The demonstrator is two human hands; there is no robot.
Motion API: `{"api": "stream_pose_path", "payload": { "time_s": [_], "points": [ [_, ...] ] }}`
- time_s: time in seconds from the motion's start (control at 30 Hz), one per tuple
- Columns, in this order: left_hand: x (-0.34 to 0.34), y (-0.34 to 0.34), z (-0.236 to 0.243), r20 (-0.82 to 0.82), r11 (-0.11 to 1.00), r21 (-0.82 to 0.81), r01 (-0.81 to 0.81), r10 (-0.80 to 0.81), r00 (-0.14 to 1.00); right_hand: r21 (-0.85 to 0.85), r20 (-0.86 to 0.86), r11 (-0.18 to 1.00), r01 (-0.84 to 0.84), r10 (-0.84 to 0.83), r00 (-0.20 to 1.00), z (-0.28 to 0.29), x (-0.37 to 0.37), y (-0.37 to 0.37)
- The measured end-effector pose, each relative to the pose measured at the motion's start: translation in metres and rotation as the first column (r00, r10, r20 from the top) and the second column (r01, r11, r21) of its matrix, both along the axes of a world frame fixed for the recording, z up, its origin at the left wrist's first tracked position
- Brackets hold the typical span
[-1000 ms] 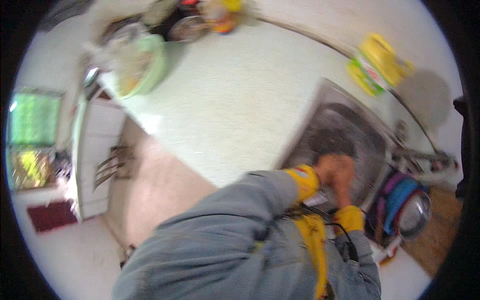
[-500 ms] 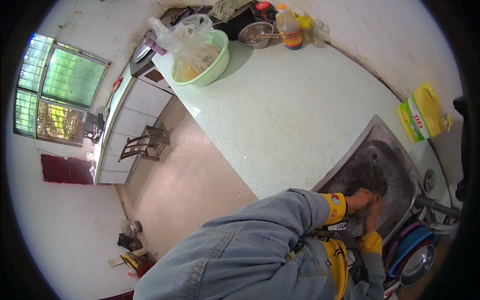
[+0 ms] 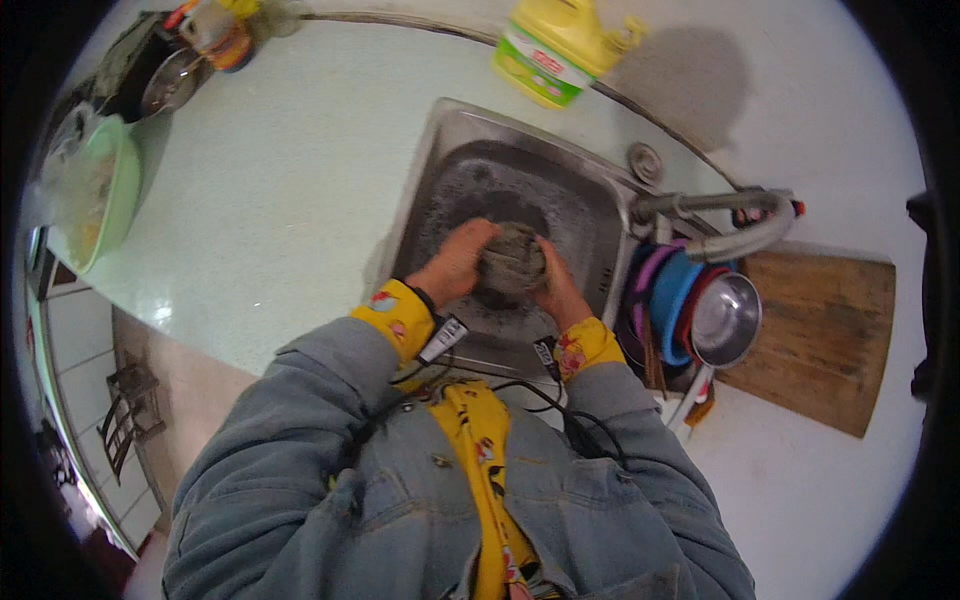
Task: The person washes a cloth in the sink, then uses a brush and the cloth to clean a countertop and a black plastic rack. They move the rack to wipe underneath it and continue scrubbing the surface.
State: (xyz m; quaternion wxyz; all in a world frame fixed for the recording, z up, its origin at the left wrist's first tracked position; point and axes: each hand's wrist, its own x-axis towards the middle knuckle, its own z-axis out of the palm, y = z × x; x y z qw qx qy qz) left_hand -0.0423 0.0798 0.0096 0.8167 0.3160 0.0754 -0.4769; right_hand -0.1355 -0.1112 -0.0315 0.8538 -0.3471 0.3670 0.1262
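Observation:
A wet-looking grey-brown rag, bunched into a rough ball, is held between my two hands over the metal sink. My left hand closes on its left side, with the thumb along the top. On the other side my right hand grips it, its fingers partly hidden behind the bundle. Dark, sudsy water appears to lie in the basin below. Yellow patterned cuffs and grey-blue sleeves cover my forearms.
Right of the sink stand a faucet, stacked colored basins with a metal pan, and a wooden cutting board. A yellow jug stands behind. At the counter's far left are a green basin and a metal bowl.
The view has swung right, bringing the sink to the middle. My hands, earlier close together low in the sink, are now farther apart with the rag plainly visible between them.

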Motion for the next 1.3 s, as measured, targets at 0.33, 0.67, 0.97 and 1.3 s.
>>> {"api": "stream_pose_path", "payload": {
  "time_s": [0.33, 0.67, 0.97, 1.3],
  "points": [
    [-0.019, 0.006, -0.006, -0.303, 0.984, -0.144, 0.103, -0.143, 0.942, -0.987, 0.151, 0.125, 0.103, 0.479, 0.865, 0.074, -0.004, 0.057],
    [-0.014, -0.031, -0.085, 0.218, 0.788, 0.609, 0.088, -0.273, 0.937, -0.957, -0.239, 0.077, -0.279, 0.329, 0.913, 0.022, 0.044, 0.078],
    [-0.013, -0.025, -0.039, 0.437, 0.683, 0.719, 0.128, -0.588, 0.680, -0.753, 0.059, 0.658, -0.005, 0.075, 0.995, -0.004, 0.040, 0.068],
    [-0.005, -0.019, -0.068, 0.552, 0.563, 0.824, 0.065, -0.824, 0.128, -0.948, -0.108, 0.272, -0.166, 0.215, 0.971, -0.007, 0.029, 0.075]
  ]
}}
